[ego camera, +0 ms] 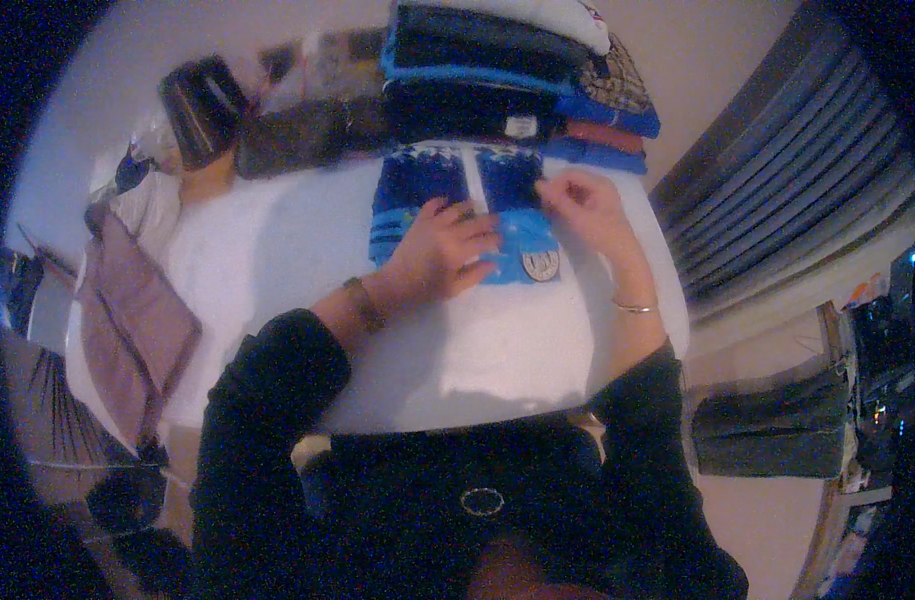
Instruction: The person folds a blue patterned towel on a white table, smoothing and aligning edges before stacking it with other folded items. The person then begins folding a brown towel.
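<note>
A folded blue garment (511, 184) lies on the white table top (502, 337) before me. Its upper part is navy with a white stripe down the middle, its lower part bright blue, and a round grey patch sits at the near right corner. Across its near left part rests my left hand (446, 251), palm down with fingers apart. My right hand (586, 206) is at the garment's right edge, fingers curled and fingertips touching or nearly touching the fabric. Blur hides whether those fingertips pinch the cloth.
Beyond the garment rises a stack of folded clothes (480, 97), with a second pile (607, 139) to its right. A dark shiny container (202, 112) stands at back left. Mauve cloth (139, 322) drapes over the left edge. A grey curtain (787, 165) hangs right.
</note>
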Demonstrator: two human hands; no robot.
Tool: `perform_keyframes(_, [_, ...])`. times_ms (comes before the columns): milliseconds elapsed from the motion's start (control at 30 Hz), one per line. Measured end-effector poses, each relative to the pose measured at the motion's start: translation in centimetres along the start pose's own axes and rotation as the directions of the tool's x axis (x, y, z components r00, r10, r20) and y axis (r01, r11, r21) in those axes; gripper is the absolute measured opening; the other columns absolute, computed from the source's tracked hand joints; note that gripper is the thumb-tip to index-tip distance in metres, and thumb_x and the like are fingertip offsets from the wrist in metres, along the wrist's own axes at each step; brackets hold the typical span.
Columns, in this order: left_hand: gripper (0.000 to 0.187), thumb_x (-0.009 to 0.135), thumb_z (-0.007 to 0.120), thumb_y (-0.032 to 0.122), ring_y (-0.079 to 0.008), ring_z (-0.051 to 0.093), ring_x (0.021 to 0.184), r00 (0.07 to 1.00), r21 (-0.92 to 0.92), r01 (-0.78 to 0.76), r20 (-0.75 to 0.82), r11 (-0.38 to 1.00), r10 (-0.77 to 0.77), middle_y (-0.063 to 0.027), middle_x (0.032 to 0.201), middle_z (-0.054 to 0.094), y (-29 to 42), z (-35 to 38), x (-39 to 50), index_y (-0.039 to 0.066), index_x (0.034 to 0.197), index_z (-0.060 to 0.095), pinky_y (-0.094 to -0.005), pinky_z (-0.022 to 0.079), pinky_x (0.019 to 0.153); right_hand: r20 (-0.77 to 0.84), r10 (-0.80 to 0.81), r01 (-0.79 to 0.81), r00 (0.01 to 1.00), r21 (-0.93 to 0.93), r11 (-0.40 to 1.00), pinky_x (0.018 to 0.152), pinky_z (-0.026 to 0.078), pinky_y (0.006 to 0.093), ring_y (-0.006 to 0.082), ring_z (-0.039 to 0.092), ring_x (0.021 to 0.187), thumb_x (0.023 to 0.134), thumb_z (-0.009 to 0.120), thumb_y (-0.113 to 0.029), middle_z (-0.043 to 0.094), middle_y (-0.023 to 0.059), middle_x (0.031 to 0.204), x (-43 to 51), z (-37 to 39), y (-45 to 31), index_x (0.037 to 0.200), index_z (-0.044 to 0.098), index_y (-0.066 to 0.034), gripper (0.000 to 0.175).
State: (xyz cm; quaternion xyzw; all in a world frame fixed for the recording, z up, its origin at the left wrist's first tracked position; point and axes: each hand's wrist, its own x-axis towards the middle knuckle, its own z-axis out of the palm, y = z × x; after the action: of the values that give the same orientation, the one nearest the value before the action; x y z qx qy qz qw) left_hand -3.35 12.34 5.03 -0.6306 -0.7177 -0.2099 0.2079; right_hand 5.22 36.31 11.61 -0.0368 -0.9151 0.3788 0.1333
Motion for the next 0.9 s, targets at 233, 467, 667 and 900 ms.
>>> perform_keyframes(233, [0.03,0.077,0.073,0.026,-0.031,0.054,0.115,0.98,-0.172,-0.161,-0.147,0.972,0.136,-0.0077,0.12,0.063,2.4,0.2,0.6,0.011,0.103,0.066,-0.0482,0.042,0.094,-0.051,-0.447,0.381,0.893,-0.445,0.811,0.105,0.038,0.0436,0.0341,0.046,0.13,0.091,0.06,-0.027,0.055,0.0152,0.135,1.1,4.5,0.4,0.125,0.06,-0.0109,0.038])
perform_keyframes(467, [0.034,0.078,0.073,0.023,-0.0372,0.055,0.113,0.924,-0.302,0.201,-0.256,0.932,-0.283,-0.0168,0.121,0.061,-2.9,-0.1,0.0,0.006,0.107,0.067,-0.0412,0.044,0.098,0.003,-0.308,0.259,0.951,-0.55,0.794,0.11,0.027,0.0531,0.0344,0.039,0.136,0.092,0.057,-0.04,0.049,0.0119,0.142,0.7,5.4,0.8,0.131,0.057,-0.0165,0.045])
perform_keyframes(667, [0.046,0.082,0.074,0.027,-0.0325,0.054,0.118,0.884,-0.442,0.287,-0.221,0.85,-0.413,-0.0165,0.126,0.058,-4.6,1.6,-0.7,0.005,0.12,0.061,-0.04,0.044,0.099,-0.078,-0.349,0.261,0.934,-0.519,0.814,0.105,0.037,0.0476,0.0357,0.049,0.126,0.09,0.061,-0.04,0.055,0.0147,0.135,0.9,4.9,1.7,0.124,0.062,-0.0128,0.044])
perform_keyframes(900, [0.057,0.084,0.075,0.023,-0.0258,0.059,0.11,0.533,-0.877,0.479,0.269,0.024,-0.802,-0.0156,0.12,0.063,-6.3,0.2,-1.2,0.003,0.132,0.051,-0.0367,0.048,0.095,-0.401,-0.063,-0.1,0.914,-0.375,0.922,0.093,0.049,0.0401,0.0373,0.062,0.107,0.088,0.063,-0.045,0.065,0.0233,0.114,2.0,1.8,5.4,0.121,0.062,-0.0031,0.053])
